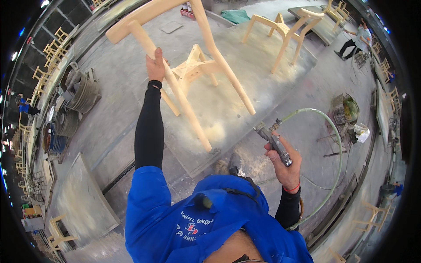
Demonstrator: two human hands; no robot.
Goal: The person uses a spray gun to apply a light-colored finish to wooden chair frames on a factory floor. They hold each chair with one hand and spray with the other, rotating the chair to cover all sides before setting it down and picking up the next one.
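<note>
With fingers wrapped round one leg, my left hand grips a pale wooden chair frame that has a curved back rail and no seat panel. It is tilted above a dusty board. A metal spray gun rests in my right hand, its nozzle pointing up and left toward the chair's lower legs but apart from them. From the gun a pale green hose loops out to the right and back down beside my right forearm.
A second chair frame stands farther off on the same board. Several drums line the left, and an open drum stands at right. A person is at the upper right. A flat panel lies lower left.
</note>
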